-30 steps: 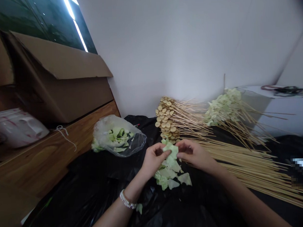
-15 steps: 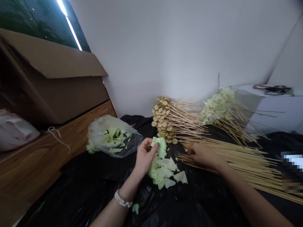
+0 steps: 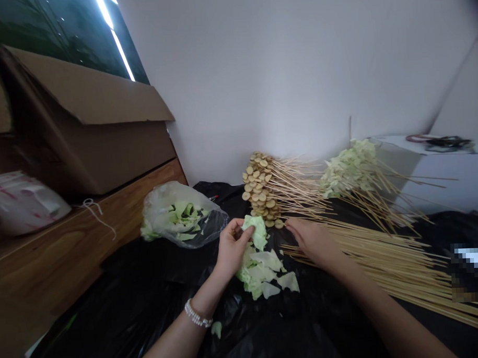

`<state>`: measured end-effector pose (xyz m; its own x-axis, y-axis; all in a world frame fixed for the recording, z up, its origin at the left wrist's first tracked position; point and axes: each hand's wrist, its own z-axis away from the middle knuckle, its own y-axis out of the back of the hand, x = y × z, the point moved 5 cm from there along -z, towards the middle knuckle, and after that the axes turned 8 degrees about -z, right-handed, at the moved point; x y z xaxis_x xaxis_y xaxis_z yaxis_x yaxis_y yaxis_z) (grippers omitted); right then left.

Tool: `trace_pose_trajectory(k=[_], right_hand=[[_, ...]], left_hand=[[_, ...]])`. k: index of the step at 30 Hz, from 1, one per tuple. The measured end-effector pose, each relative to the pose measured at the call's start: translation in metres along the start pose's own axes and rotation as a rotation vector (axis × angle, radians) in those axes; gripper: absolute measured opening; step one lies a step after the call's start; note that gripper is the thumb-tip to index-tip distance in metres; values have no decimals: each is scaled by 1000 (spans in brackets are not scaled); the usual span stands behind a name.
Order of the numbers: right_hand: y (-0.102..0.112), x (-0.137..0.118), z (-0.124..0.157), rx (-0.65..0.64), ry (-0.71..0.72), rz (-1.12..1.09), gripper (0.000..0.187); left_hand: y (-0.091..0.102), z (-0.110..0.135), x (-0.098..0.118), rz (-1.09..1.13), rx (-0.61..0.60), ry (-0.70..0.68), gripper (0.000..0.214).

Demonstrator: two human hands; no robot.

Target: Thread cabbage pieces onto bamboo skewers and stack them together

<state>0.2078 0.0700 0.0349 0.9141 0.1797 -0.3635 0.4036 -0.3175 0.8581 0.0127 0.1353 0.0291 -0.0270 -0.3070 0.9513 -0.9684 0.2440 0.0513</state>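
Note:
A pale green piece of cabbage leaf is pinched between the thumb and fingers of my left hand. Below it, more torn cabbage pieces lie heaped on black plastic sheeting. My right hand is closed, its fingertips just right of the held leaf; a thin tip shows there, seemingly of a bamboo skewer, with the rest hidden by the hand. Under and behind that hand, bare bamboo skewers spread out to the right. Skewered round slices, potato-like, are stacked just beyond both hands.
A clear plastic bag with cabbage in it lies to the left. Skewered cabbage is piled at the back right, against a white box. A cardboard box stands on a wooden surface at left, before a white wall.
My right hand has moved up and left from the skewer ends, closer to the cabbage leaf. My left hand keeps its pinch on the leaf. The whole view has shifted slightly.

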Motion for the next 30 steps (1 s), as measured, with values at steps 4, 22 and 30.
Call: trace_pose_trajectory(k=[4, 22, 30], right_hand=[[4, -23, 6, 144, 133, 46, 31], [-17, -41, 16, 126, 197, 178, 44], [-20, -44, 18, 132, 140, 232, 45]], left_hand=[[3, -2, -4, 63, 49, 28, 31], [-1, 3, -4, 130, 7, 115, 29], [-3, 4, -3, 50, 14, 77, 30]])
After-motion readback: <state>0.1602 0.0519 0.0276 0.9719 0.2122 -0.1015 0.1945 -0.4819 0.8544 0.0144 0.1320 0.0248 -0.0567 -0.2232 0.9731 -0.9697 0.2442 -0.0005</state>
